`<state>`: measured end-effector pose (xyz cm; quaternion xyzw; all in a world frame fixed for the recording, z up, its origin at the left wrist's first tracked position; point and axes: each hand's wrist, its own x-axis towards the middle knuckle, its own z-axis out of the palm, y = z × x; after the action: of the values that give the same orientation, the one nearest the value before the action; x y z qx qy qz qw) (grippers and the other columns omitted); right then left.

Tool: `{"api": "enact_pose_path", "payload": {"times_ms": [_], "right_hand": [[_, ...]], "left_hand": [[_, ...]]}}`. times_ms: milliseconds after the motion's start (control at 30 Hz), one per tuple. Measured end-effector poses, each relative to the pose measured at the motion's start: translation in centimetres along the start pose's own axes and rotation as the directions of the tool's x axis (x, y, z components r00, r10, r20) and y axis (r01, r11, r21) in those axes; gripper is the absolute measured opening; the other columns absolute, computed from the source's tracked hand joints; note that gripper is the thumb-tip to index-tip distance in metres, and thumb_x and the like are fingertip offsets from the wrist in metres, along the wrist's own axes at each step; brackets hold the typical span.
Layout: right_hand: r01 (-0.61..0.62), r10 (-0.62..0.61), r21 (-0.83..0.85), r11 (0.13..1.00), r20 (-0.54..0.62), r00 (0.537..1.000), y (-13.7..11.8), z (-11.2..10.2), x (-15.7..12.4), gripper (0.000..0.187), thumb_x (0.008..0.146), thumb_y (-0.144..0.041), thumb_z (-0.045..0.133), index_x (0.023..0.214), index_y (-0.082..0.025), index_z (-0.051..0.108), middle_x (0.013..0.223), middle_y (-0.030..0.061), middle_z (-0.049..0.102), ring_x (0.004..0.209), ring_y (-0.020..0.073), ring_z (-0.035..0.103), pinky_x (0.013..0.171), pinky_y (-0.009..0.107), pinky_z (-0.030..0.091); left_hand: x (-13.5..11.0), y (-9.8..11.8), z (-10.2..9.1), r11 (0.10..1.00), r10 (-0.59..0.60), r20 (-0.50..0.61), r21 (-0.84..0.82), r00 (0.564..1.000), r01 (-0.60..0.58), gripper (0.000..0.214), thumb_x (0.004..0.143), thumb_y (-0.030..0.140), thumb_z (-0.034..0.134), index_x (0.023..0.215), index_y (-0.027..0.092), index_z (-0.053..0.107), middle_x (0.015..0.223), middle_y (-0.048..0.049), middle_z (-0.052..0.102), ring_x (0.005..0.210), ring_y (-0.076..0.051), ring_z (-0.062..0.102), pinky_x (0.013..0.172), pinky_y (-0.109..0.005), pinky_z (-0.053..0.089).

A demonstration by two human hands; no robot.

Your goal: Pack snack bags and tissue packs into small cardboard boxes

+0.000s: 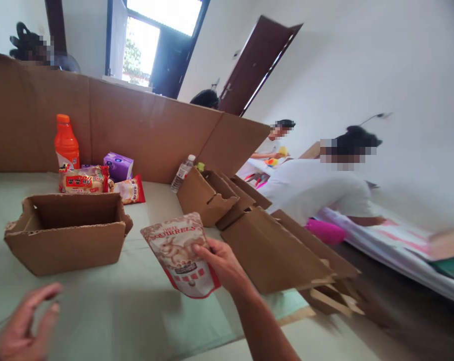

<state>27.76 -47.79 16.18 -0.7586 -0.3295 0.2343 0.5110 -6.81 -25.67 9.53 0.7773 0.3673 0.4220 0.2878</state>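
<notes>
My right hand (221, 263) grips a snack pouch (182, 250) by its right side, thumb across the printed front, which reads "Three Squirrels". The pouch is held up over the pale green tabletop, tilted a little. At the lower left, my left hand (29, 326) is slightly blurred, its thumb and fingers apart with nothing between them. Just beyond that hand stands an open-topped cardboard box (67, 248); its inside floor is hidden from here.
Behind the box are an orange drink bottle (66, 145), packaged bread (84, 179), a purple tissue pack (118, 166) and a red-and-white snack packet (131, 190). A clear bottle (182, 173) stands near several cardboard boxes (272, 250). A cardboard wall (148, 130) bounds the table; people (313, 185) work beyond.
</notes>
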Motion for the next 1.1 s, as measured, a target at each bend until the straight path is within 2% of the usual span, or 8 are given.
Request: {"api": "enact_pose_path", "payload": {"times_ms": [233, 300, 433, 633, 733, 867, 967, 1100], "right_hand": [[0.341, -0.332, 0.019, 0.94, -0.187, 0.925, 0.4, 2.8, -3.6, 0.037, 0.086, -0.055, 0.069, 0.078, -0.021, 0.079, 0.072, 0.0046, 0.072, 0.065, 0.019, 0.066, 0.061, 0.029, 0.057], [0.38, -0.371, 0.033, 0.925, -0.146, 0.917, 1.7, 3.2, -5.3, 0.035, 0.088, -0.053, 0.069, 0.075, -0.022, 0.08, 0.077, 0.0061, 0.073, 0.074, 0.0211, 0.07, 0.068, 0.031, 0.06], [0.514, -0.504, 0.01, 0.858, -0.179, 0.845, 3.3, 3.2, -10.4, 0.022, 0.09, -0.045, 0.071, 0.103, -0.031, 0.08, 0.095, 0.0067, 0.075, 0.091, 0.0215, 0.073, 0.08, 0.033, 0.061], [0.54, -0.562, -0.187, 0.82, -0.094, 0.821, 0.7, 3.8, -15.9, 0.022, 0.097, -0.041, 0.062, 0.11, -0.029, 0.076, 0.093, 0.0076, 0.075, 0.092, 0.0241, 0.071, 0.082, 0.04, 0.057], [0.486, -0.5, -0.143, 0.862, -0.085, 0.862, 0.3, 5.1, -16.7, 0.023, 0.098, -0.04, 0.059, 0.09, -0.027, 0.077, 0.086, 0.0051, 0.074, 0.084, 0.0223, 0.071, 0.077, 0.036, 0.056], [0.174, -0.145, 0.13, 0.976, -0.21, 0.967, 1.7, 7.8, -17.4, 0.021, 0.092, -0.043, 0.067, 0.095, -0.025, 0.075, 0.088, 0.0042, 0.076, 0.078, 0.0214, 0.072, 0.068, 0.03, 0.059], [0.025, 0.058, 0.28, 0.96, -0.285, 0.957, 3.4, 9.5, -17.6, 0.027, 0.088, -0.043, 0.071, 0.104, -0.021, 0.072, 0.094, 0.0073, 0.078, 0.084, 0.0239, 0.074, 0.076, 0.033, 0.062], [0.021, 0.075, 0.229, 0.973, -0.401, 0.913, 4.9, 10.1, -18.2, 0.034, 0.087, -0.037, 0.073, 0.114, -0.021, 0.062, 0.101, 0.0088, 0.075, 0.086, 0.0232, 0.073, 0.071, 0.033, 0.062]], "left_hand": [[0.9, 9.8, 8.7, 0.849, 0.152, 0.381, -0.523, 0.912, 0.077, 0.06, 0.095, 0.027, 0.057, 0.151, 0.026, 0.038, 0.098, -0.0041, 0.074, 0.079, -0.016, 0.07, 0.068, -0.025, 0.059], [1.5, 11.1, 8.9, 0.805, 0.291, 0.441, -0.593, 0.849, 0.032, 0.06, 0.093, 0.022, 0.06, 0.15, 0.027, 0.041, 0.086, -0.0004, 0.073, 0.07, -0.013, 0.067, 0.065, -0.022, 0.056], [0.5, 11.7, 7.0, 0.689, 0.594, 0.431, -0.708, 0.679, -0.152, 0.02, 0.09, 0.01, 0.06, 0.1, 0.024, 0.07, 0.089, -0.0019, 0.075, 0.08, -0.013, 0.071, 0.072, -0.021, 0.056], [-2.3, 11.2, 4.9, 0.694, 0.653, 0.449, -0.678, 0.61, -0.244, 0.018, 0.09, 0.007, 0.059, 0.098, 0.021, 0.067, 0.099, -0.0056, 0.077, 0.087, -0.014, 0.075, 0.077, -0.021, 0.058], [-3.1, 11.4, 4.7, 0.732, 0.61, 0.5, -0.653, 0.615, -0.195, 0.014, 0.093, 0.01, 0.058, 0.093, 0.021, 0.067, 0.094, -0.0038, 0.077, 0.082, -0.014, 0.074, 0.073, -0.021, 0.057], [-4.3, 11.5, 4.9, 0.861, 0.399, 0.628, -0.508, 0.668, -0.036, 0.032, 0.095, 0.022, 0.053, 0.063, 0.019, 0.056, 0.059, 0.0029, 0.058, 0.054, -0.01, 0.054, 0.052, -0.018, 0.043], [-5.5, 11.2, 5.3, 0.923, 0.167, 0.697, -0.36, 0.698, 0.139, 0.037, 0.091, 0.031, 0.056, 0.057, 0.02, 0.045, 0.054, 0.0044, 0.049, 0.051, -0.01, 0.046, 0.05, -0.02, 0.038], [-6.7, 10.4, 6.0, 0.874, -0.081, 0.783, -0.242, 0.617, 0.422, 0.018, 0.084, 0.038, 0.058, 0.077, 0.021, 0.055, 0.06, 0.0036, 0.057, 0.053, -0.013, 0.053, 0.05, -0.023, 0.043]]}}
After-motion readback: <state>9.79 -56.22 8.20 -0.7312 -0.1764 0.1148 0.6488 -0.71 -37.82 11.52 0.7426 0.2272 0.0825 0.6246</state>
